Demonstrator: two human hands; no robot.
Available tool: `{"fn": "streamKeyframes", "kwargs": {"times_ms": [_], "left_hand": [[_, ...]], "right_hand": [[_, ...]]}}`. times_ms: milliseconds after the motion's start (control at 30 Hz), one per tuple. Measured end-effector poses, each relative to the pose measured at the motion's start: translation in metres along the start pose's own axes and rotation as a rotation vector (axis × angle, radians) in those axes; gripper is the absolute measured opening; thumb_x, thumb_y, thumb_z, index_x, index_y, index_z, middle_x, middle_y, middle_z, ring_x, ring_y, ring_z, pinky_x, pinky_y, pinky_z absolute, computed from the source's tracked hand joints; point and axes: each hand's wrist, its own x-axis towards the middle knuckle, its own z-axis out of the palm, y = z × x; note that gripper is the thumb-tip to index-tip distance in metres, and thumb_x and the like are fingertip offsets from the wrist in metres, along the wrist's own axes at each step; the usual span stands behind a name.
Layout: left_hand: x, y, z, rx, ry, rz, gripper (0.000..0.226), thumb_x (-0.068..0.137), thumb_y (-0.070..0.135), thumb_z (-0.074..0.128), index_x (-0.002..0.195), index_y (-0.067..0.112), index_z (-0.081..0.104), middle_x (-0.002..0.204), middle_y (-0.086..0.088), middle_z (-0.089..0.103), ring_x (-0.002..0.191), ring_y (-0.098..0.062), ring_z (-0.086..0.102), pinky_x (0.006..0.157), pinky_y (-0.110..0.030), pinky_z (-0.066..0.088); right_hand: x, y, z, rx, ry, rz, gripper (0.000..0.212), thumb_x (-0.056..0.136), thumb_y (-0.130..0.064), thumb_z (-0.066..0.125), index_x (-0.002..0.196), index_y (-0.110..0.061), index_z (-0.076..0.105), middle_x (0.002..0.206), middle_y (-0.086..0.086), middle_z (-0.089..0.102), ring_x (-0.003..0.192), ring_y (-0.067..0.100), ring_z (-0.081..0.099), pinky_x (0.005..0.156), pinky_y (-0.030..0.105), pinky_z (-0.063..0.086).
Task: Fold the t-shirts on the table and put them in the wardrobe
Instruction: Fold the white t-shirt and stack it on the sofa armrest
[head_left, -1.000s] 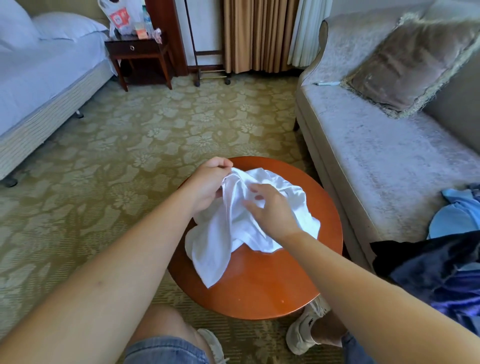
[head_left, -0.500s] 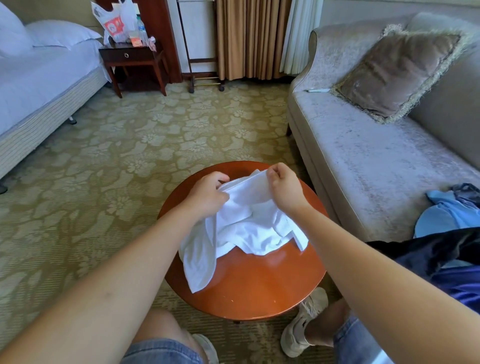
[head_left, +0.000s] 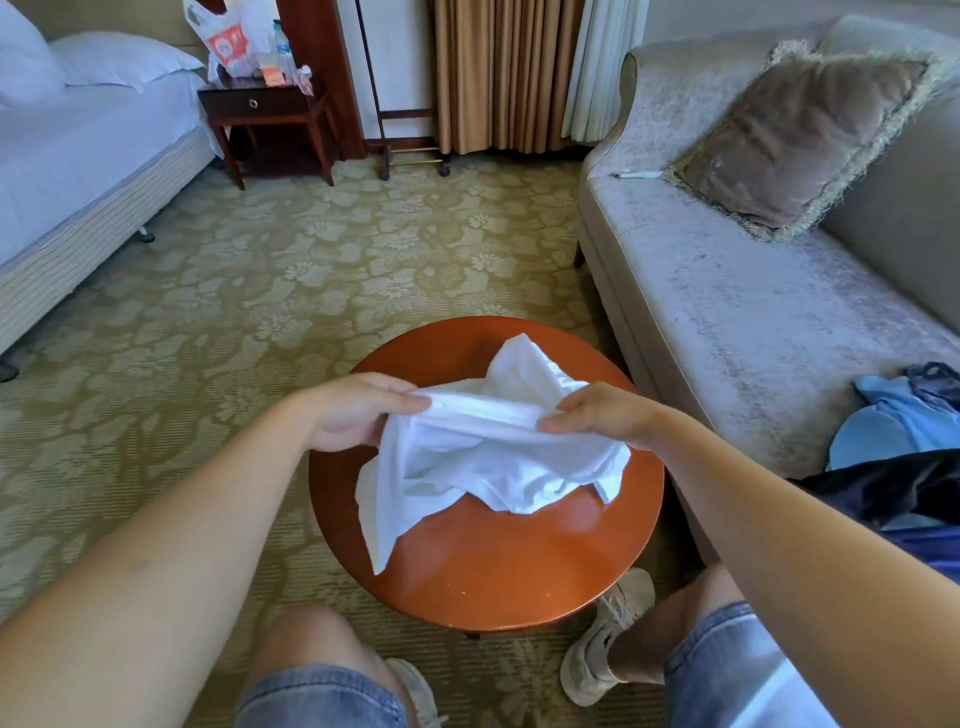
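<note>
A crumpled white t-shirt (head_left: 498, 467) lies on the round red-brown wooden table (head_left: 493, 577) in front of my knees. My left hand (head_left: 358, 410) pinches one end of a bunched edge of the shirt, lifted slightly off the table. My right hand (head_left: 602, 413) pinches the other end of that same edge. The stretch of cloth between my hands is pulled fairly taut. The rest of the shirt droops onto the tabletop, one corner hanging toward the near left.
A grey sofa (head_left: 753, 322) with a brown cushion (head_left: 795, 140) stands to the right; blue and dark clothes (head_left: 904, 457) are piled on its near end. A bed (head_left: 78, 171) is at the left, a dark nightstand (head_left: 270, 124) behind. Patterned carpet surrounds the table.
My right hand moved from the middle of the shirt to its edge. Both hands drew apart and toward me, stretching the edge between them.
</note>
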Motion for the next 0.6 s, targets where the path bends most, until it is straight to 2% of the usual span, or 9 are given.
{"fn": "streamKeyframes", "kwargs": {"times_ms": [67,100,167,200,300,333,433,533,600], "left_hand": [[-0.005,0.013,-0.001,-0.075,-0.027,0.050,0.073,0.059,0.042,0.090,0.117,0.005,0.066,0.119,-0.016,0.068,0.110,-0.030,0.065,0.098,-0.043,0.047],[-0.008,0.019,0.002,-0.120,0.007,0.067,0.062,0.069,0.041,0.084,0.116,0.005,0.066,0.117,-0.016,0.069,0.107,-0.028,0.067,0.095,-0.042,0.048],[-0.008,0.027,0.003,-0.249,0.170,0.097,0.033,0.092,0.032,0.062,0.111,0.006,0.066,0.111,-0.013,0.071,0.099,-0.023,0.069,0.088,-0.037,0.050],[-0.007,0.029,0.002,-0.308,0.257,0.113,0.029,0.098,0.029,0.053,0.109,0.006,0.065,0.109,-0.013,0.071,0.097,-0.022,0.068,0.086,-0.036,0.050],[-0.010,0.034,-0.007,-0.421,0.440,0.204,0.023,0.101,0.027,0.050,0.102,0.008,0.063,0.102,-0.012,0.067,0.090,-0.022,0.066,0.073,-0.032,0.052],[-0.014,0.037,-0.010,-0.443,0.483,0.231,0.017,0.099,0.023,0.052,0.097,0.009,0.062,0.097,-0.011,0.065,0.085,-0.021,0.066,0.069,-0.029,0.053],[-0.035,0.053,-0.010,-0.466,0.595,0.275,0.011,0.094,0.016,0.057,0.087,0.010,0.062,0.088,-0.009,0.062,0.077,-0.022,0.062,0.074,-0.030,0.051],[-0.062,0.077,0.000,-0.421,0.710,0.310,0.014,0.098,0.020,0.053,0.094,0.009,0.061,0.094,-0.011,0.062,0.076,-0.021,0.059,0.069,-0.028,0.048],[-0.083,0.093,0.005,-0.464,0.756,0.344,0.015,0.099,0.020,0.052,0.097,0.009,0.062,0.095,-0.011,0.062,0.076,-0.020,0.058,0.067,-0.028,0.047]], "right_hand": [[-0.005,0.004,-0.002,0.070,-0.029,0.022,0.024,0.074,-0.050,0.079,0.079,-0.028,0.074,0.089,-0.011,0.067,0.097,0.017,0.062,0.098,0.037,0.048],[-0.008,0.004,-0.003,0.110,-0.048,0.032,0.027,0.073,-0.048,0.080,0.082,-0.023,0.076,0.089,-0.007,0.071,0.095,0.019,0.065,0.094,0.037,0.050],[-0.019,0.001,-0.006,0.196,-0.096,0.049,0.051,0.063,-0.051,0.083,0.096,-0.012,0.077,0.096,0.005,0.075,0.096,0.025,0.069,0.089,0.037,0.054],[-0.023,0.000,-0.008,0.234,-0.133,0.059,0.058,0.063,-0.049,0.084,0.102,-0.007,0.075,0.100,0.009,0.074,0.098,0.026,0.069,0.090,0.037,0.054],[-0.042,-0.011,-0.016,0.273,-0.252,0.075,0.023,0.093,-0.018,0.060,0.103,-0.002,0.071,0.102,0.010,0.073,0.099,0.026,0.067,0.090,0.037,0.051],[-0.048,-0.015,-0.019,0.285,-0.258,0.066,0.024,0.096,-0.015,0.053,0.107,-0.002,0.070,0.105,0.010,0.072,0.100,0.025,0.067,0.090,0.036,0.051],[-0.066,-0.040,-0.020,0.462,-0.130,0.002,0.030,0.100,-0.020,0.046,0.116,-0.003,0.065,0.111,0.014,0.071,0.101,0.027,0.068,0.081,0.033,0.054],[-0.078,-0.075,-0.022,0.669,0.166,-0.083,0.024,0.101,-0.019,0.045,0.100,-0.006,0.065,0.083,0.011,0.074,0.072,0.023,0.071,0.062,0.028,0.055],[-0.091,-0.102,-0.026,0.773,0.271,-0.154,0.021,0.100,-0.018,0.048,0.094,-0.005,0.064,0.075,0.012,0.069,0.063,0.024,0.065,0.059,0.028,0.052]]}}
